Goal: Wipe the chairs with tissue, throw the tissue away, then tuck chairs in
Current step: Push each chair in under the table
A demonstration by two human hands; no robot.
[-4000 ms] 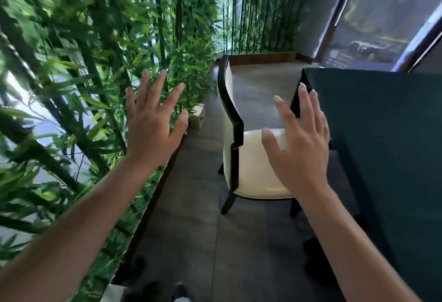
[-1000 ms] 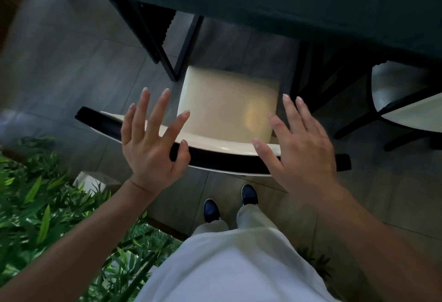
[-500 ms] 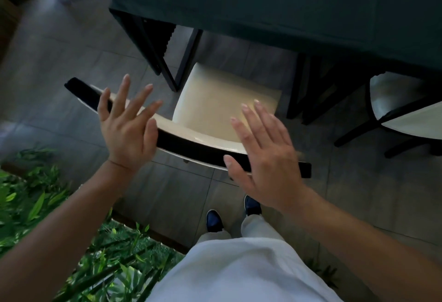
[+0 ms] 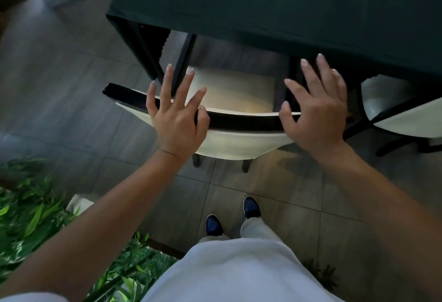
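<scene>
A cream chair (image 4: 235, 91) with a black-edged curved backrest stands right in front of me, its seat partly under the dark green table (image 4: 275, 2). My left hand (image 4: 177, 115) is over the left part of the backrest's top rail, fingers spread and straight. My right hand (image 4: 315, 108) is spread over the rail's right end. Neither hand holds anything. No tissue is in view. A second cream chair (image 4: 404, 108) stands at the right edge, partly under the table.
Black table legs (image 4: 181, 62) stand beside the seat's left front corner. Green bamboo plants (image 4: 31, 210) in a planter fill the lower left, close behind me. Grey floor tiles (image 4: 59, 86) lie to the left. My feet in dark shoes (image 4: 214, 225) are just behind the chair.
Both hands have come down onto the backrest's top rail. The chair sits further under the table than half a second ago, and it now stands square to me.
</scene>
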